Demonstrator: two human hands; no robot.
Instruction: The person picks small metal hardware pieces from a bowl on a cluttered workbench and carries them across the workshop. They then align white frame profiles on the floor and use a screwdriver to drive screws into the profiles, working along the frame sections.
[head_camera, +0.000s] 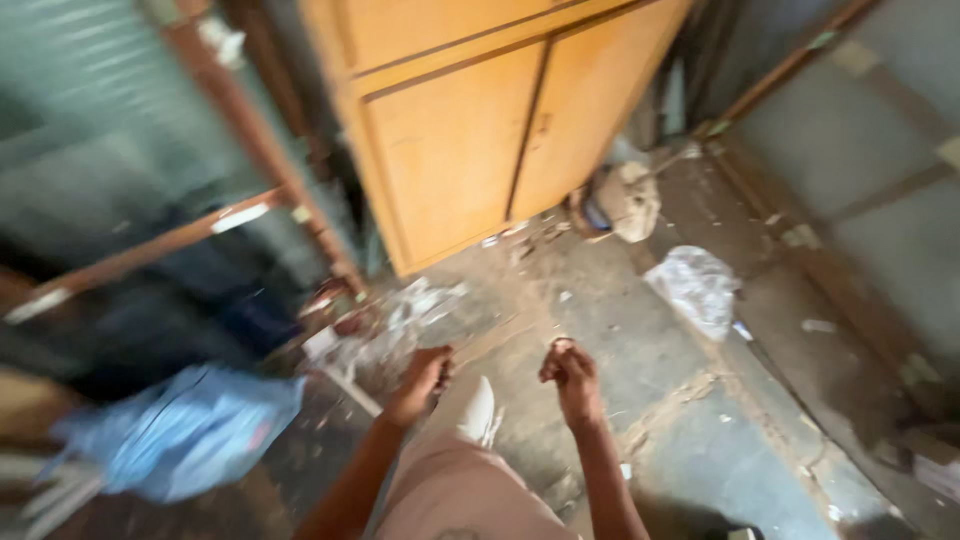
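The picture is motion-blurred. My left hand (424, 375) and my right hand (571, 376) reach forward side by side over a dusty concrete floor (660, 420), both curled into fists. A small pale loop shows at the top of the right fist, but I cannot tell whether either hand holds anything. Between my forearms I see my leg in pale pink trousers (455, 490) and a white shoe (478, 410) stepping forward. The hands are a short way from a wooden cabinet (470, 130) ahead.
The orange-brown cabinet has two shut doors. Rust-brown metal bars (250, 130) stand at the left, with a blue plastic bag (185, 430) below. Crumpled clear plastic (695, 285) and a pale sack (628, 200) lie on the floor. A grey wall (870, 150) runs along the right.
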